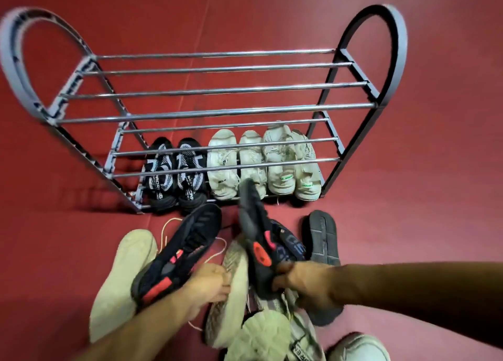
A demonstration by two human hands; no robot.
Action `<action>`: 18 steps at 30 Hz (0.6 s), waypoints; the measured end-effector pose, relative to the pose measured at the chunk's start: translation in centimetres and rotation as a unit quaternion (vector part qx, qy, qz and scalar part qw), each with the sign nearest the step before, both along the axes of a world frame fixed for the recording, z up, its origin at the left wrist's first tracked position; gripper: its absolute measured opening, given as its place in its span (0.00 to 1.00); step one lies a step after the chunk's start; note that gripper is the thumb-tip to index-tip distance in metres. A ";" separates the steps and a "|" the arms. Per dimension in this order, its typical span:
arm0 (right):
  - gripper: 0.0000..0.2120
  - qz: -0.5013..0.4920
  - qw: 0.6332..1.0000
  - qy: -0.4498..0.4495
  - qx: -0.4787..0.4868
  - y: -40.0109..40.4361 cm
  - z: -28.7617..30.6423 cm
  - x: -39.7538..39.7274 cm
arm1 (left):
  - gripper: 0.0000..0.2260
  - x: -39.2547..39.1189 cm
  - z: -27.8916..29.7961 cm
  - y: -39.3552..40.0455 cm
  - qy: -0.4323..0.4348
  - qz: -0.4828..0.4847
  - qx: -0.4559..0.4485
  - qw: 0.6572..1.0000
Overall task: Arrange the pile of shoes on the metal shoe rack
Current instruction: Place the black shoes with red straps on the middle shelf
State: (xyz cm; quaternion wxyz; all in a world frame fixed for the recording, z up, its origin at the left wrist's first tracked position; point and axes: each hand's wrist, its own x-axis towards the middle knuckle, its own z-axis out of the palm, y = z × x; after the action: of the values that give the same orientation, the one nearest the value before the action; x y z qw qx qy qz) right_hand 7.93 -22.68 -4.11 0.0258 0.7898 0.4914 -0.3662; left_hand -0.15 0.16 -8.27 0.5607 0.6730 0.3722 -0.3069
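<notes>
The metal shoe rack [217, 112] stands ahead on the red floor. On its bottom tier sit a black-and-white knit pair [174, 172] at the left and several white sneakers [261, 161] to the right. My left hand [206, 281] grips the heel of a black shoe with red accents [182, 249], toe pointing toward the rack. My right hand [302, 276] grips the matching black shoe [255, 230] by its heel, sole facing me, toe raised near the bottom tier. Under both hands lies the pile of shoes [239, 306].
In the pile are a cream shoe [122, 281] at the left, a pale sole-up sneaker [231, 287] in the middle, a dark sole-up shoe [324, 243] at the right and white shoes at the bottom edge. The rack's upper tiers [217, 69] hold nothing. Red floor surrounds everything.
</notes>
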 end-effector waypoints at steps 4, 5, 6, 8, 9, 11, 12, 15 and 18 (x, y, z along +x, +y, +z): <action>0.14 -0.177 0.984 -0.002 0.023 0.4 0.9 1.6 | 0.14 -1.6 -3.5 -0.5 -0.028 -0.034 0.037 0.998; 0.10 -0.243 0.970 -0.013 0.022 1.0 1.4 2.0 | 0.13 -1.5 -3.5 -0.3 -0.036 -0.040 0.048 0.997; 0.08 -0.312 0.950 -0.021 0.014 1.6 1.8 2.4 | 0.12 -1.0 -3.4 -0.2 -0.045 -0.051 0.062 0.996; 0.10 -0.435 0.900 -0.016 0.006 3.4 1.7 3.2 | 0.07 -0.1 -2.0 1.0 -0.076 -0.129 0.177 0.973; 0.15 -0.488 0.873 0.000 0.002 4.2 1.1 3.4 | 0.05 0.5 -1.3 1.9 -0.099 -0.190 0.276 0.937; 0.20 -0.578 0.814 0.042 0.036 6.3 -0.2 2.8 | 0.12 1.6 0.2 3.7 -0.169 -0.222 0.447 0.850; 0.19 -0.612 0.787 0.049 0.063 7.2 -1.3 2.2 | 0.16 2.2 0.9 4.7 -0.180 -0.207 0.489 0.828; 0.23 -0.727 0.668 0.078 0.142 8.7 -3.8 -0.2 | 0.33 2.6 0.4 8.3 -0.075 -0.165 0.480 0.858; 0.19 -0.765 0.602 0.119 0.196 8.8 -4.8 -1.2 | 0.34 0.5 -1.7 10.0 0.001 -0.201 0.448 0.871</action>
State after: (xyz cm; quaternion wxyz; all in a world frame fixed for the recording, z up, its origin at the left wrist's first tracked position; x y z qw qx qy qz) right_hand 6.73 -13.93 -8.91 -0.4779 0.8128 -0.2331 -0.2382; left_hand 0.31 10.20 -10.00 0.1255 0.9119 0.3270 -0.2138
